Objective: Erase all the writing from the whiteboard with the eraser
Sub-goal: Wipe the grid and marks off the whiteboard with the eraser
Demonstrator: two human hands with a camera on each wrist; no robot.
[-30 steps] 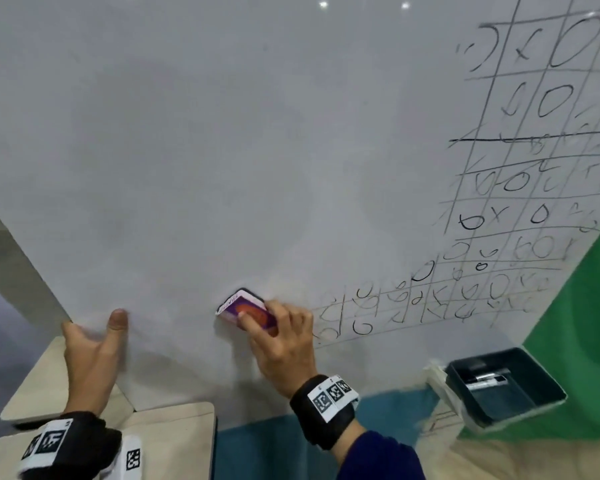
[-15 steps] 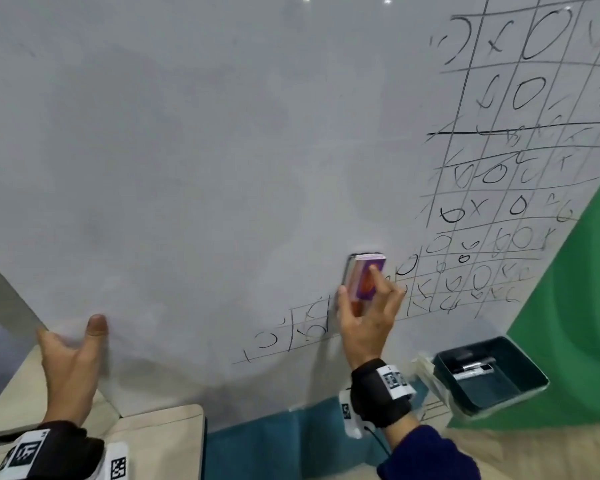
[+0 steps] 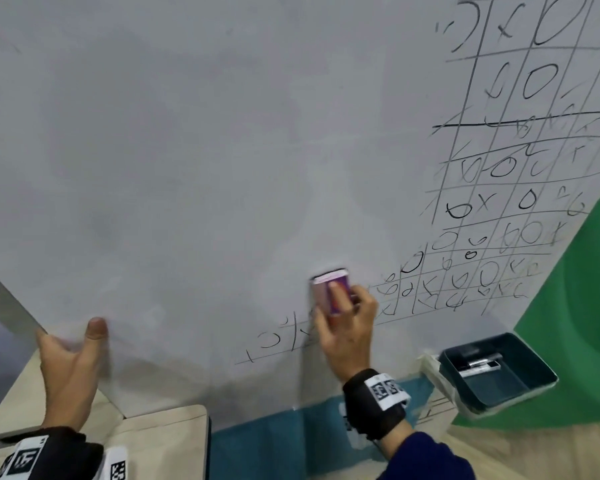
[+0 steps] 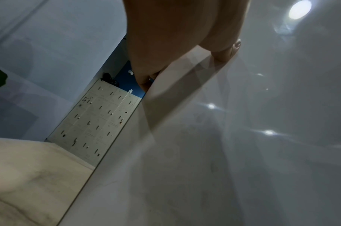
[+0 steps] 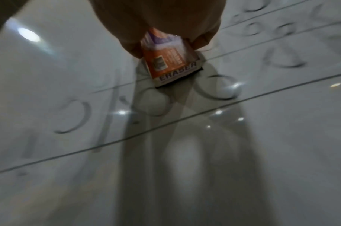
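A large whiteboard (image 3: 194,161) fills the head view, its left and middle wiped, with black grids of circles and crosses (image 3: 520,188) on the right and a few marks (image 3: 274,341) low in the middle. My right hand (image 3: 347,327) grips a purple and orange eraser (image 3: 331,289) and presses it flat on the board just above those low marks. The right wrist view shows the eraser (image 5: 171,61), labelled ERASER, on a grid line. My left hand (image 3: 70,358) holds the board's lower left edge, thumb on the front face, fingers behind it.
A dark green tray (image 3: 499,375) with markers inside sits at the board's lower right. Behind it is a green surface (image 3: 575,306). Light wooden desks (image 3: 160,441) stand below the left hand. White lockers (image 4: 100,122) appear past the board's edge in the left wrist view.
My right hand swept the eraser from the lower middle up and to the right, wiping part of the bottom grid rows, then came back slightly left. The left hand stayed on the edge.
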